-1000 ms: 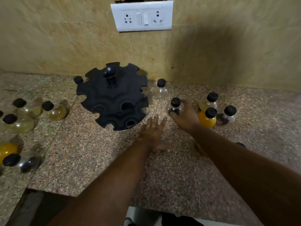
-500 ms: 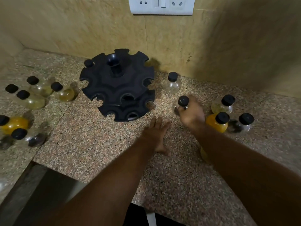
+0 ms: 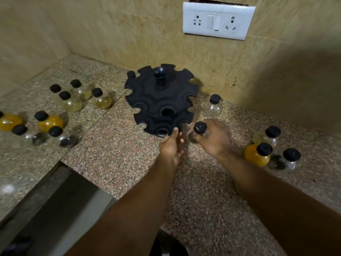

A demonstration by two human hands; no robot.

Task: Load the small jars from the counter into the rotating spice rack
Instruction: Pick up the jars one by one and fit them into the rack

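A white switch plate (image 3: 218, 21), with two sockets and a rocker switch between them, sits high in a beige tiled wall (image 3: 129, 34). A ragged dark gap shows along its top edge. Below the plate, a speckled pink-brown granite counter (image 3: 120, 154) meets the wall. Left of the plate, a second wall (image 3: 24, 34) forms a corner. Right of and below the plate, a broad soft shadow (image 3: 295, 80) darkens the tile. Far below and left of it, the counter ends at a grey ledge (image 3: 64, 200).
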